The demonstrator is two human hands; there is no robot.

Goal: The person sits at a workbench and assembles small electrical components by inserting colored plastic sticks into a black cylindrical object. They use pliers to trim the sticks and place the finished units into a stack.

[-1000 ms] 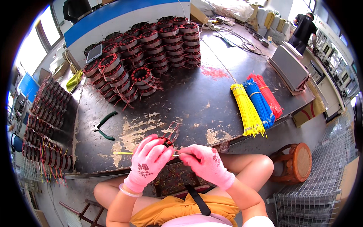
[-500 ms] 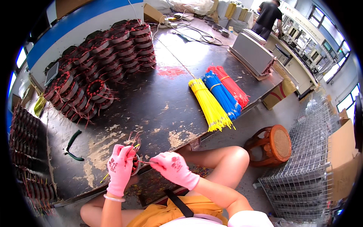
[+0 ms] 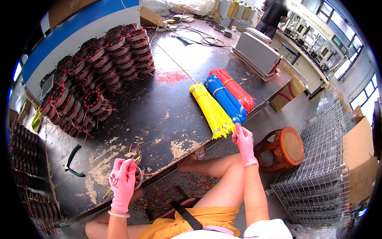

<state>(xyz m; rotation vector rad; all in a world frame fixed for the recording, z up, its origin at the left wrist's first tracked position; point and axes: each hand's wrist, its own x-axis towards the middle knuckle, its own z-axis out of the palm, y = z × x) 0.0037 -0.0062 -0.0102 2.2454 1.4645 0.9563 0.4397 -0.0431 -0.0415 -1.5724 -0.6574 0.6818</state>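
My left hand (image 3: 122,181), in a pink glove, is closed at the table's near edge. Its fingers pinch a yellow wire (image 3: 106,194), which runs behind the hand and comes out above the fingertips. Against that hand is a wound motor stator (image 3: 138,179), partly hidden, with thin reddish lead wires sticking up from it. My right hand (image 3: 244,143), gloved the same way, is off to the right with fingers pressed together at the near end of the blue wire bundle (image 3: 225,97). What lies between those fingertips is too small to make out. A yellow wire bundle (image 3: 211,109) lies beside the blue one.
A red wire bundle (image 3: 234,89) lies beyond the blue one. Stacked stators (image 3: 93,67) fill the table's left side. Green-handled pliers (image 3: 72,159) lie near the left edge. A wooden stool (image 3: 288,147) and a wire cage (image 3: 314,171) stand right. A person (image 3: 272,18) works behind.
My right hand has left the reddish lead at the stator and moved right and away from me to the blue bundle's end. The left hand keeps its hold. The whole view has shifted slightly.
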